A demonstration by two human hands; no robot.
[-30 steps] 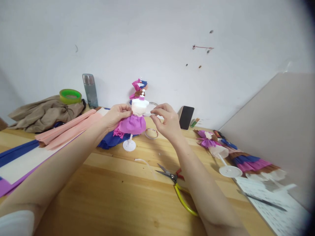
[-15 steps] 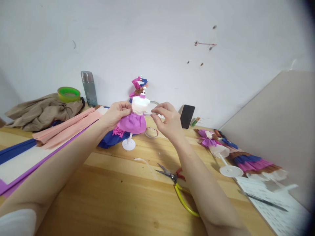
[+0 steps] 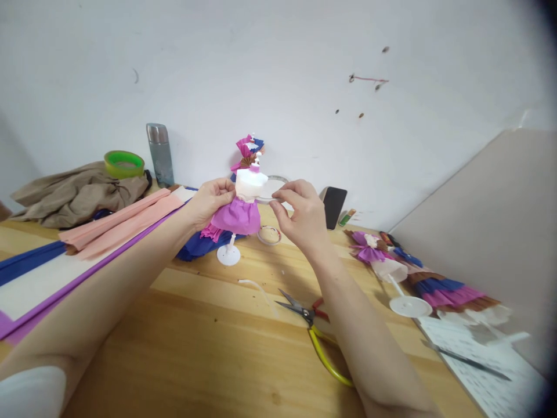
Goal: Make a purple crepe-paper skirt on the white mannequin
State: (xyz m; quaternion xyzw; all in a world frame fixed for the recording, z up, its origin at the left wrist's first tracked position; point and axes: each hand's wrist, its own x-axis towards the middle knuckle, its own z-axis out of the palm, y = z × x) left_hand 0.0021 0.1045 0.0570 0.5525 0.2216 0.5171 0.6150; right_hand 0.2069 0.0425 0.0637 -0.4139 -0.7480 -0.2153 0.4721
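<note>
A grey metal bottle [image 3: 161, 159] with a silver cap stands upright near the plain white wall [image 3: 217, 87]. Left of it, a lime-green roll of tape [image 3: 124, 172] lies on crumpled tan cloth [image 3: 73, 197]. A black-screened phone [image 3: 335, 206] leans by the wall, beside a small green-and-orange cylinder [image 3: 347, 217], perhaps a battery.

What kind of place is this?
Probably a small craft corner at a wooden table against a wall: there are open scissors, folded colored paper or cloth, and a small dress form in a purple skirt.
</note>
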